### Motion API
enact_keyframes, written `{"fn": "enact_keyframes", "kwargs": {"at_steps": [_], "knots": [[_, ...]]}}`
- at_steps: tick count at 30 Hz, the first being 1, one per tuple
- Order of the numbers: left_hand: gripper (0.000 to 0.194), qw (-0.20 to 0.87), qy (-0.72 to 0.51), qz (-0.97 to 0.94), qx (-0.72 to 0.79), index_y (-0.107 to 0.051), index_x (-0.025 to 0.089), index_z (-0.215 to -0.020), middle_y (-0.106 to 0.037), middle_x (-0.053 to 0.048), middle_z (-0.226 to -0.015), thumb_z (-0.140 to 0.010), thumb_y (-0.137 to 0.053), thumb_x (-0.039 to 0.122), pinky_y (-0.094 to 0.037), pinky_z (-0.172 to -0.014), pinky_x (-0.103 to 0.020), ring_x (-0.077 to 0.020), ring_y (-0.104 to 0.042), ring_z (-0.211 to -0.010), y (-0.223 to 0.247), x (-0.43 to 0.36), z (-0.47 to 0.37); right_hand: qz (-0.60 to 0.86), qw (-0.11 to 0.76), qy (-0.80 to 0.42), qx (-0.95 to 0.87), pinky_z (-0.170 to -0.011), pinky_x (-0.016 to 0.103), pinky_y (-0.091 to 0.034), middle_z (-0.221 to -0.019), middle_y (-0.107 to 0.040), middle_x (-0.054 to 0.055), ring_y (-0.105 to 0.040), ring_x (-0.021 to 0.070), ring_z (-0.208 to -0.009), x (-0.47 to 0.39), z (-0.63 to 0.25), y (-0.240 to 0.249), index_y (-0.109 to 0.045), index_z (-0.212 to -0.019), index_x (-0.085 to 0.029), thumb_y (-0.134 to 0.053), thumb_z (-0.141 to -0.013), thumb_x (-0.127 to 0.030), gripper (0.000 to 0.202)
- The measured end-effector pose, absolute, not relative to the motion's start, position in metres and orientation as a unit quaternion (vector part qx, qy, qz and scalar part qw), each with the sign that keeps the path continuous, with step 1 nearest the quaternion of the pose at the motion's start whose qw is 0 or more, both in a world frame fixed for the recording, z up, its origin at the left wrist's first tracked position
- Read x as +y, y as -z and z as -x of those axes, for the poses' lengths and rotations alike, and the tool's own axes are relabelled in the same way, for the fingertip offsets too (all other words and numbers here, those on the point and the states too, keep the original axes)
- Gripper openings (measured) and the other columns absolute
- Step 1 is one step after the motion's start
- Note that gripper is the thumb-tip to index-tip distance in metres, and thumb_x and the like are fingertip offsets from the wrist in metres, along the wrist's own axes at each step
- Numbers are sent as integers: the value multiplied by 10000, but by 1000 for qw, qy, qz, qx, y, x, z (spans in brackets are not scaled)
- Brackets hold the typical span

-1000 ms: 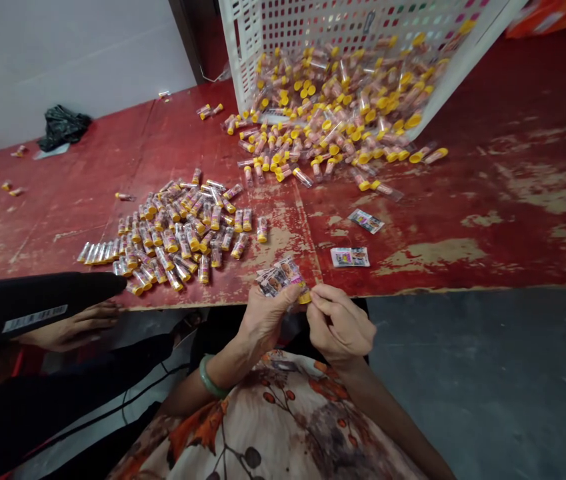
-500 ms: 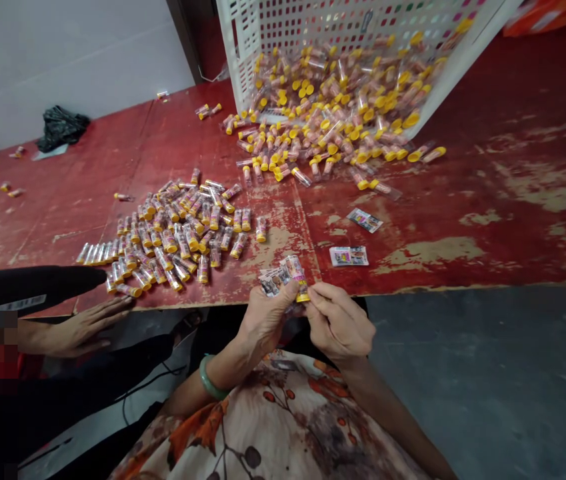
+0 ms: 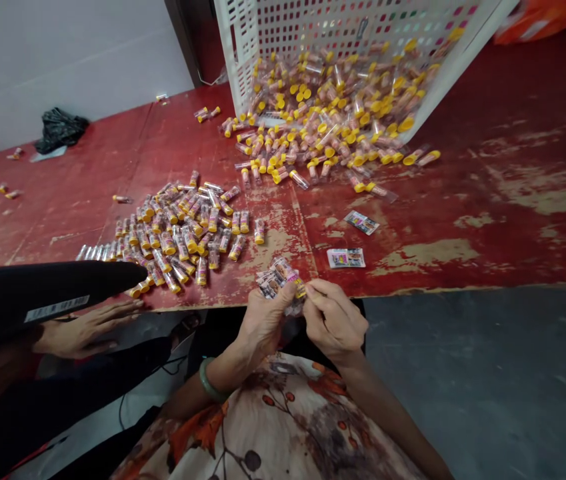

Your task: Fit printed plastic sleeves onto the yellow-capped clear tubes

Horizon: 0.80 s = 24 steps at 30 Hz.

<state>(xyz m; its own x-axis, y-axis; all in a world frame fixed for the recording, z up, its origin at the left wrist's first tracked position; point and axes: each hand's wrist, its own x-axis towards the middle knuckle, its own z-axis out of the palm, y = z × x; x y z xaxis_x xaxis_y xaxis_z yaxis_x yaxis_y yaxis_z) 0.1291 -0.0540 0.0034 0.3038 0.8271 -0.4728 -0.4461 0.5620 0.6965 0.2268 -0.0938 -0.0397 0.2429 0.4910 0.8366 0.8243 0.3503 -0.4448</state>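
My left hand point(image 3: 263, 320) is closed on several printed labels point(image 3: 270, 280) and a small tube with a yellow cap point(image 3: 299, 289). The fingers of my right hand point(image 3: 335, 320) are pinched at the capped end of that tube; whether they grip the tube or a label edge is too small to tell. Two flat printed labels point(image 3: 345, 258) point(image 3: 361, 223) lie on the red table point(image 3: 413, 230) beyond my right hand. To the left is a pile of tubes with printed labels and yellow caps point(image 3: 183, 230).
A white basket point(image 3: 235, 60) lies tipped at the back, with many capped tubes point(image 3: 323, 120) spilling out. A black bag point(image 3: 60, 129) rests at the back left. At the left, another person's hand point(image 3: 85, 330) and a dark object point(image 3: 47, 293) are at the table's front edge.
The dark object at the left has moved right, over part of the labelled pile. The capped tube between my hands has tilted and is less visible. My hands stay together.
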Motion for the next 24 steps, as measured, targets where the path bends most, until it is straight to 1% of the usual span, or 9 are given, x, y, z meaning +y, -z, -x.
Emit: {"fn": "enact_keyframes", "kwargs": {"at_steps": [3, 5, 7, 10, 14, 17, 19, 24], "knots": [[349, 794, -376, -243, 412, -649, 146, -801, -660, -12, -741, -587, -822, 361, -507, -617, -259, -113, -597, -620, -4, -48, -123, 542, 618, 45, -567, -657, 265, -569, -903, -683, 79, -668, 156, -765, -94, -229, 34, -654, -1003, -186, -603, -762, -24, 294], [338, 806, -355, -252, 400, -650, 147, -804, -667, -15, -757, -609, -807, 374, -519, -616, -271, -124, -607, -633, -5, -45, -120, 547, 628, -7, -554, -611, 266, -573, -935, -677, 87, -663, 157, -749, -95, -230, 29, -660, -1028, -195, -610, -771, -55, 297], [340, 812, -348, -254, 393, -652, 143, -807, -670, -19, -765, -609, -808, 371, -527, -610, -272, -132, -614, -644, -5, -43, -118, 550, 626, -33, -552, -573, 257, -572, -965, -673, 92, -664, 158, -749, -97, -230, 27, -663, -1048, -203, -614, -778, -76, 302], [345, 816, -342, -255, 390, -659, 125, -783, -673, -31, -754, -592, -820, 363, -534, -610, -271, -140, -622, -659, -6, -43, -118, 536, 640, -29, -550, -579, 248, -575, -950, -681, 72, -668, 155, -765, -100, -232, 25, -679, -1026, -220, -601, -775, -47, 314], [317, 805, -361, -270, 386, -671, 122, -775, -677, -27, -731, -592, -824, 331, -526, -649, -273, -130, -619, -649, -4, -42, -118, 517, 648, -35, -558, -654, 274, -569, -928, -688, 55, -663, 153, -781, -100, -235, 27, -687, -972, -228, -608, -757, -20, 310], [272, 772, -398, -300, 395, -673, 130, -781, -670, -4, -723, -599, -822, 268, -493, -659, -234, -98, -596, -630, 3, -38, -116, 527, 623, -83, -573, -594, 275, -545, -976, -671, 79, -630, 141, -695, -96, -235, 33, -646, -1057, -202, -668, -732, -93, 344], [249, 749, -412, -319, 410, -665, 130, -762, -655, 10, -702, -604, -816, 250, -466, -626, -212, -81, -571, -602, 10, -35, -114, 542, 604, -78, -579, -555, 266, -528, -989, -661, 90, -605, 130, -653, -90, -233, 38, -624, -1090, -185, -695, -724, -141, 375], [247, 720, -429, -334, 432, -647, 136, -742, -631, 26, -684, -605, -807, 265, -446, -602, -215, -82, -546, -588, 21, -30, -112, 548, 604, -56, -576, -625, 255, -543, -902, -676, 68, -645, 144, -738, -77, -220, 47, -648, -980, -182, -621, -769, -109, 225]]}}
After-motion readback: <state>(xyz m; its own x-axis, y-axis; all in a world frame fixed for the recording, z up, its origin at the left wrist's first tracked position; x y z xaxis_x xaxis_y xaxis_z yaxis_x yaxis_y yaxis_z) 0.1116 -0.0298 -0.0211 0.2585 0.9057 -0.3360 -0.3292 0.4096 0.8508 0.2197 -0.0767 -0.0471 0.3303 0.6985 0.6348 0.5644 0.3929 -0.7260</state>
